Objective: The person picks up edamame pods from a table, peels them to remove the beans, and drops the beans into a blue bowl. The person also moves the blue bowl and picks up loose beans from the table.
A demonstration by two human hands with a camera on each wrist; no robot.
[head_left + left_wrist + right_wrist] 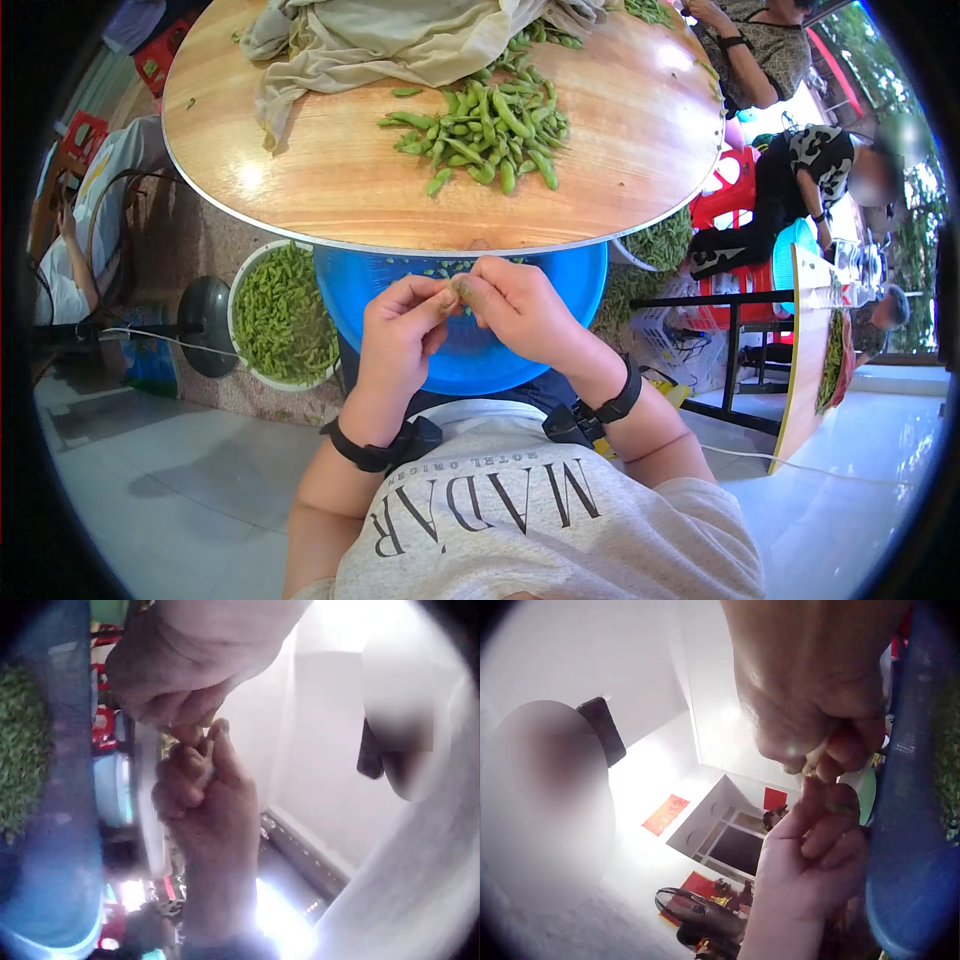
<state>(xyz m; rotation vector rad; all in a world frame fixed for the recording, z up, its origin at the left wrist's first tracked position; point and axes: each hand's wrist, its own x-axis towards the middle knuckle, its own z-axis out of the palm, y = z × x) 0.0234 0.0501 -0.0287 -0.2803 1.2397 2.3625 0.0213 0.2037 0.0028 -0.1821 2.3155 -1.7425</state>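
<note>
Over the blue basin, both hands meet at their fingertips. My left hand and my right hand pinch a small soybean pod between thumbs and fingers, and most of it is hidden by them. A greenish bit shows at the left fingers in the right wrist view. Pale green shelled beans lie in the basin below, partly covered by the table edge. On the table, just beyond the hands, is a heap of green soybean pods.
The round wooden table overhangs the basin, with a crumpled cloth at its far side. A white tub full of pods stands left on the floor. Other people sit around, and a small table stands at right.
</note>
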